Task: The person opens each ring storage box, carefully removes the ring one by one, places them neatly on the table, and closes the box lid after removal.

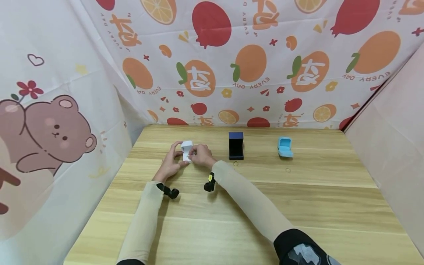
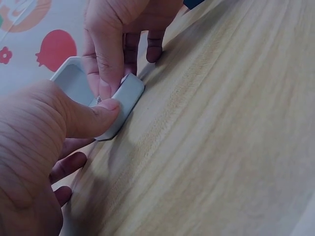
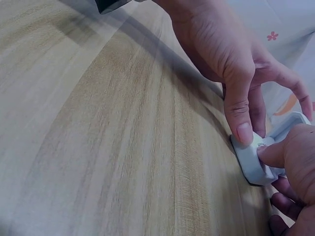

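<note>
A white ring box (image 1: 187, 145) stands on the table with its lid raised. My left hand (image 1: 170, 164) holds it from the left; in the left wrist view the thumb lies on the front rim of the base (image 2: 127, 101). From the other side my right hand (image 1: 202, 156) reaches into the box. Its thumb and fingertip pinch a small silver ring (image 2: 98, 100) at the cushion, mostly hidden behind the fingers. In the right wrist view, the right thumb (image 3: 273, 154) presses down inside the base.
Right of the hands stands an open dark blue ring box (image 1: 236, 145), with a ring (image 1: 235, 163) before it. Farther right is an open light blue ring box (image 1: 285, 147), another ring (image 1: 288, 170) in front. A printed cloth (image 1: 225, 93) hangs behind the wooden table (image 1: 265, 191).
</note>
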Demonstrator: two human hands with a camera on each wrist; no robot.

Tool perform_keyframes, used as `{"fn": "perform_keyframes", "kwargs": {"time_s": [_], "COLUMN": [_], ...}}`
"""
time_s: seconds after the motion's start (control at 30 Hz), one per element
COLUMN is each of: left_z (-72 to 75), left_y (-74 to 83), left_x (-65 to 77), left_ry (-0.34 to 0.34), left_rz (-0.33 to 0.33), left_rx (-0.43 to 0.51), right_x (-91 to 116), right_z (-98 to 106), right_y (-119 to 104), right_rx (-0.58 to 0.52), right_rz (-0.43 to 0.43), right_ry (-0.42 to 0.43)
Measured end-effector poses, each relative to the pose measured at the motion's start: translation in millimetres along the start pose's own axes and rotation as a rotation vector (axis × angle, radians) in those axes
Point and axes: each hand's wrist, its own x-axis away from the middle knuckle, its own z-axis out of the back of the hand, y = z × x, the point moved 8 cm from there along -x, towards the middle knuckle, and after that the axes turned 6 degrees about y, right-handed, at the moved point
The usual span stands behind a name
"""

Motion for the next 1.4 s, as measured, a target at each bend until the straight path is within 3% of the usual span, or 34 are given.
{"fn": "perform_keyframes", "kwargs": {"time_s": [0.53,1.4], "left_z": [2.2,2.3], "left_y": [8.0,5.6], "left_x": [1.9,3.7], "left_ry": [0.032,0.058], "left_rz": [-0.048,-0.011], "left_rx": [-0.087,-0.167], "right_x": [0.3,2.1], "right_z": [3.7,-9.7], "right_y": [-1.8,1.0], "right_rx": [0.000,0.061], "right_rz": [0.050,0.057], "right_ry": [0.043,0.022]}}
